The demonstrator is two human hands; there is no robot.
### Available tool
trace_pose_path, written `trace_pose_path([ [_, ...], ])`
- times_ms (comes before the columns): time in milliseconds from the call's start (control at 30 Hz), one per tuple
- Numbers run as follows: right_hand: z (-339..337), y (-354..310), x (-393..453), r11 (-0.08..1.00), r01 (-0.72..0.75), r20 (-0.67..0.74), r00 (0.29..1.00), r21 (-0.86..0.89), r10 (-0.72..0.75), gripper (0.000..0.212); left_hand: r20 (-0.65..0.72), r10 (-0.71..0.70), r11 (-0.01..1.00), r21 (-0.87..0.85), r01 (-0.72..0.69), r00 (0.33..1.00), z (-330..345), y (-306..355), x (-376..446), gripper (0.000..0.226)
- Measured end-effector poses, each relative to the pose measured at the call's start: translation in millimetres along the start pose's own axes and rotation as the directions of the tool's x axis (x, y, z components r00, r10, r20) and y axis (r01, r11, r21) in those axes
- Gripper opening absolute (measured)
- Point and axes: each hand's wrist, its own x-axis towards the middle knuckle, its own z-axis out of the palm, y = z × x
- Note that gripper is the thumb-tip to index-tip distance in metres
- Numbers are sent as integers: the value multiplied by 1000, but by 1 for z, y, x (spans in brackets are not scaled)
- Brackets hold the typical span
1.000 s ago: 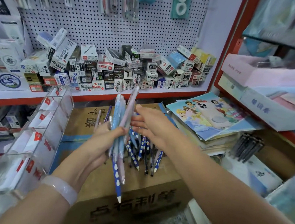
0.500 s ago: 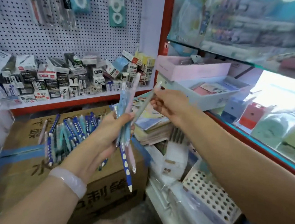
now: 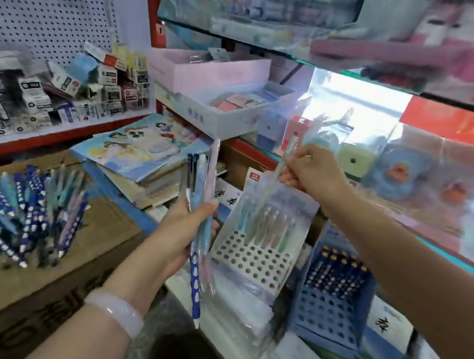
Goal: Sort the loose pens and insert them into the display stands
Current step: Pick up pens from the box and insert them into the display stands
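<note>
Now pinching one pale pen in right hand, tip down toward white stand at five o'clock; left hand clutching spare pens ready.

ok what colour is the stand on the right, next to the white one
Blue: the right stand beside the white stand, seen in the head view, the only one.

**Open holes below the right fingers, a pen row behind**

Below the right hand's fingertips, the white stand offers bare holes in its near rows; a row of pastel pens fills its back. Right of the fingers the blue stand is packed at the rear. The left hand's bundle crowds the white stand's left edge.
</note>
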Motion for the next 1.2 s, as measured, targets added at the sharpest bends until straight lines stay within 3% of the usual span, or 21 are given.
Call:
trace_pose_path([
  [167, -23, 48, -16, 997, -35, -73, 997, -72, 30, 19, 61, -74, 997, -13, 75, 995, 27, -18, -4, 3],
  [333, -1, 82, -27, 962, 28, -39, 998, -273, -40, 20, 31, -85, 996, 16, 85, 996, 22, -26, -6, 6],
  [500, 29, 101, -27, 921, 84, -1, 996, -381, -91, 6, 35, -81, 996, 28, 80, 996, 10, -28, -6, 1],
  [933, 50, 125, -17, 903, 115, 6, 992, -415, -123, 8, 78, -105, 994, 14, 104, 991, 8, -29, 9, 9],
  [1200, 61, 137, -19, 841, 91, 47, 996, -533, -78, 8, 68, -80, 996, -40, 83, 994, 7, -27, 6, 2],
])
